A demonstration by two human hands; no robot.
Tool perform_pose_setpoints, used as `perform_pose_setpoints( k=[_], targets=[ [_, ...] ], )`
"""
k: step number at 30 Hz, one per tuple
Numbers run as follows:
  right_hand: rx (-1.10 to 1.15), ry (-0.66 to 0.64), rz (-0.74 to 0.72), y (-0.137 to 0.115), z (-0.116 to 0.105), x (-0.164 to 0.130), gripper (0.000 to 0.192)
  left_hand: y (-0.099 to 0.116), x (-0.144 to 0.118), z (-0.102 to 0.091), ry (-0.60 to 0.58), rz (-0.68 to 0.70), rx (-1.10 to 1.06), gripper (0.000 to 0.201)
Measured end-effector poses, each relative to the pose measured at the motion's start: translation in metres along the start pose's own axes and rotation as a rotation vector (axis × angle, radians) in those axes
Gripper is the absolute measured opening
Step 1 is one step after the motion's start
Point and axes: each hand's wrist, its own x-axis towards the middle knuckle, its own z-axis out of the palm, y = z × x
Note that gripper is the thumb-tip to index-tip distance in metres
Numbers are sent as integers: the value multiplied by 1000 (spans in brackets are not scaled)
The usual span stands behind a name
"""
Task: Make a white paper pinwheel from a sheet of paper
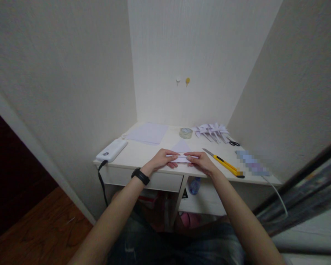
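Observation:
Near the front edge of the white desk (pixel 143 156), a sheet of white paper (pixel 182 159) with a folded edge is pinched between both hands. My left hand (pixel 165 158) grips its left end, thumb on top and fingers beneath. At the right end my right hand (pixel 198 160) holds it the same way. Just beyond the hands lies another pale paper piece (pixel 181 145), pointed at its far end; whether it joins the held sheet I cannot tell. A yellow utility knife (pixel 224 163) with its blade out rests right of my right hand.
Paper sheets (pixel 150 132) lie at the back left. Clear tape (pixel 185 133), a pile of folded paper pieces (pixel 212 131) and black scissors (pixel 234 143) sit at the back right. A white power bank (pixel 112 149) with a black cable is at the left, a blurred-out phone-like object (pixel 252 163) at the right.

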Motion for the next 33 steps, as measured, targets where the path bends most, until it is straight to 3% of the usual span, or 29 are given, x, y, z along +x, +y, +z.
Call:
perform_pose_setpoints(
  k=[9, 17, 33],
  targets=[
    [-44, -19, -11, 0, 0, 1, 51, -1, 0, 0, 3, 1, -66, 47],
    [22, -13, -18, -4, 3, -2, 53, -1, -2, -1, 4, 27, -85, 60],
    [-3, -115, 7, 1, -6, 0, 57, 2, -4, 0, 6, 8, -55, 61]
  ],
)
